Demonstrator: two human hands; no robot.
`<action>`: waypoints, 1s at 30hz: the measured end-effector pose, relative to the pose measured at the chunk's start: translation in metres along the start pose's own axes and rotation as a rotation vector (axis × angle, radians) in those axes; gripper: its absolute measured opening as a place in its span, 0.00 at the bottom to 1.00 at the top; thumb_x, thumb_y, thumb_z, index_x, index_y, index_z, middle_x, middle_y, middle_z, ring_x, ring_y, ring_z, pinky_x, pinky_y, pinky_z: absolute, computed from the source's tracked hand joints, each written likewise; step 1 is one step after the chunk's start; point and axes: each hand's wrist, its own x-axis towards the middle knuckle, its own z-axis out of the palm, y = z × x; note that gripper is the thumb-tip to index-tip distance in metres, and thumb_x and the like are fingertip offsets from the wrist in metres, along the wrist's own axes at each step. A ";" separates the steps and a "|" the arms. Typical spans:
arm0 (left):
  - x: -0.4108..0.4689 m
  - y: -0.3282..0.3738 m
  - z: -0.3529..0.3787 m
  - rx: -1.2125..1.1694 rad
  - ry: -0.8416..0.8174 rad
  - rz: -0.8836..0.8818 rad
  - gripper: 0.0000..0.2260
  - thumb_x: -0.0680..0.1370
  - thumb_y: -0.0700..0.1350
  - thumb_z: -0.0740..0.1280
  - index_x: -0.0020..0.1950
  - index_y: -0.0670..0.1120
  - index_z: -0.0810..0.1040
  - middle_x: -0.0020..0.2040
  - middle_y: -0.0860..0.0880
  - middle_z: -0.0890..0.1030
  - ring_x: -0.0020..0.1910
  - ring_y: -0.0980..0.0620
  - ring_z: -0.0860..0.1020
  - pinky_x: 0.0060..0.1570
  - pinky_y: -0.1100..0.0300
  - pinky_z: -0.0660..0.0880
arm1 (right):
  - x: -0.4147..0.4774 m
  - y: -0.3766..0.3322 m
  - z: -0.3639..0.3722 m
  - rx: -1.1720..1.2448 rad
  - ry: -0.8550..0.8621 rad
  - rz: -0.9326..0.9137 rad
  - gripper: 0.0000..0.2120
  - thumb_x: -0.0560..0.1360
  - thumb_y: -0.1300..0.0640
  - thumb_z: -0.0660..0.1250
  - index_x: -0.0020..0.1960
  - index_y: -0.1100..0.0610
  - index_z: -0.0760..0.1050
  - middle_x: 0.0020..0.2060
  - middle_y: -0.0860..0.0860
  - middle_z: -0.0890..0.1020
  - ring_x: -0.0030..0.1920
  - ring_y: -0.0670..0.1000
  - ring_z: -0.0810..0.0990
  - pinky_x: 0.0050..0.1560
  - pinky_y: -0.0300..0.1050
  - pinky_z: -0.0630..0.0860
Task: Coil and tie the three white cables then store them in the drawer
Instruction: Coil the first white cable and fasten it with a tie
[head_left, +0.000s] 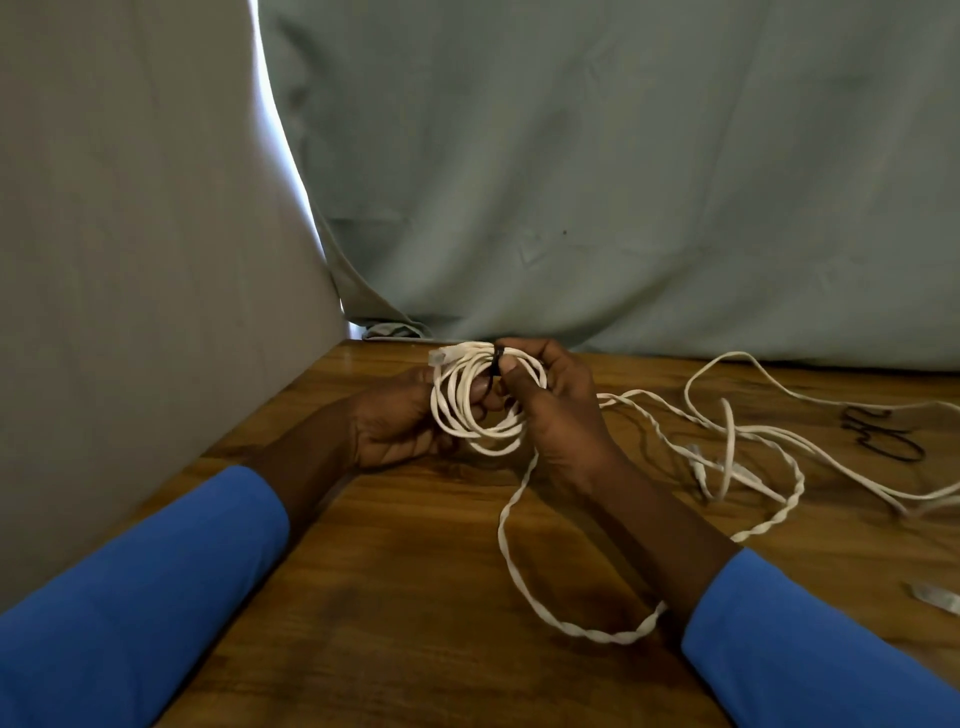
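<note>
A white cable coil (470, 415) is held upright above the wooden table (415, 571), near its far edge. My left hand (395, 421) grips the coil's left side. My right hand (556, 410) pinches a thin black tie (497, 364) wrapped over the coil's top. A clear plug (439, 356) sticks out at the coil's upper left. Loose white cables (737, 447) sprawl over the table to the right, one twisted strand (519, 587) looping under my right forearm. No drawer is in view.
Black ties (883, 434) lie on the table at the far right. A clear plug (935, 597) rests near the right edge. Grey-green cloth (623, 182) hangs behind the table and a pale panel (130, 260) stands along its left side.
</note>
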 end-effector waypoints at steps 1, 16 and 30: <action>0.000 -0.001 -0.002 0.030 0.013 0.002 0.18 0.65 0.50 0.83 0.52 0.47 0.88 0.51 0.45 0.85 0.47 0.50 0.81 0.48 0.56 0.76 | 0.001 0.001 0.001 0.018 0.016 0.022 0.04 0.80 0.63 0.69 0.54 0.59 0.81 0.50 0.62 0.86 0.55 0.65 0.85 0.60 0.68 0.80; -0.015 0.009 0.041 1.307 0.765 0.997 0.06 0.80 0.49 0.71 0.47 0.47 0.81 0.40 0.53 0.80 0.36 0.58 0.75 0.37 0.63 0.70 | 0.000 0.003 -0.003 0.155 0.188 0.220 0.06 0.82 0.66 0.65 0.58 0.67 0.76 0.37 0.60 0.83 0.36 0.56 0.81 0.42 0.51 0.80; -0.006 -0.003 0.073 1.799 0.693 0.440 0.12 0.80 0.59 0.66 0.56 0.53 0.81 0.55 0.51 0.83 0.54 0.47 0.81 0.46 0.54 0.70 | 0.001 0.021 -0.004 0.116 0.339 0.363 0.04 0.80 0.64 0.69 0.54 0.61 0.82 0.47 0.62 0.87 0.50 0.64 0.87 0.53 0.66 0.84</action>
